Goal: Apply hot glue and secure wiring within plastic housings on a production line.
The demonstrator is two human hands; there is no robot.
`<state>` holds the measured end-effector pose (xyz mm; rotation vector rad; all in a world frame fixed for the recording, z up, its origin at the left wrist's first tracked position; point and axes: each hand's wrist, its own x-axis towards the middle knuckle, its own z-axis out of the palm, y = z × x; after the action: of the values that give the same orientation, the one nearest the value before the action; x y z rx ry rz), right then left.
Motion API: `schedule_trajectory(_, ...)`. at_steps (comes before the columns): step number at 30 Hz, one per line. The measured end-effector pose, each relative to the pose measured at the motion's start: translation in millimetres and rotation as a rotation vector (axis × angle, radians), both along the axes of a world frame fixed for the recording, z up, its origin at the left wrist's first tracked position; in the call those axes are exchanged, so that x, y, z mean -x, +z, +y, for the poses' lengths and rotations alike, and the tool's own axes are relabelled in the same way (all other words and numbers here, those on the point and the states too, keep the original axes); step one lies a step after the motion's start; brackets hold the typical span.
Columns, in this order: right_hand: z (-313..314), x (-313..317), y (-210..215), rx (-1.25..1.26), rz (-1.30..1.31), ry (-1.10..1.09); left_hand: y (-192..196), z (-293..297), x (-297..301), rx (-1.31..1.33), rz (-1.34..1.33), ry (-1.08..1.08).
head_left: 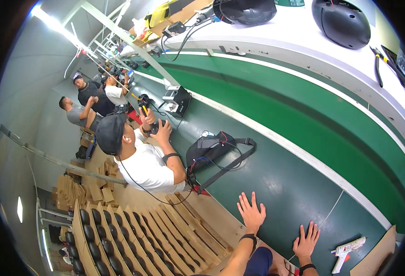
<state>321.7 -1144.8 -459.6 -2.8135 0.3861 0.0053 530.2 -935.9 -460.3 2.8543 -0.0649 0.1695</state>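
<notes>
My left hand (251, 212) lies flat on the green bench (280, 179), fingers spread apart, holding nothing. My right hand (307, 240) rests flat at its 4 o'clock, fingers also splayed and empty. A white glue gun (347, 250) lies on the bench at 3 o'clock from my right hand, near but apart from it. At 11 o'clock from my left hand sits a black bag (211, 149) with its strap trailing, and beside it a co-worker in a white shirt (142, 161) holds a dark tool in both hands. Black helmets (341, 23) stand on the far white shelf at 1 o'clock.
</notes>
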Motion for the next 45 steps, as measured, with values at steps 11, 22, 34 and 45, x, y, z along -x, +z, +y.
schedule_trajectory(11,1.9,2.3,-4.3,-0.019,-0.030,-0.008,-2.3,2.5,1.3,0.006,0.017,-0.003)
schedule_trajectory(22,-2.0,2.1,-5.5,0.013,-0.039,0.008,-2.3,-0.4,1.5,0.008,0.011,-0.001)
schedule_trajectory(34,0.4,1.6,-5.3,0.011,-0.047,0.014,-4.5,2.5,-0.5,0.011,0.002,0.003)
schedule_trajectory(45,0.3,2.1,-1.0,-0.025,-0.054,-0.004,-4.4,2.0,1.1,0.005,-0.034,0.001)
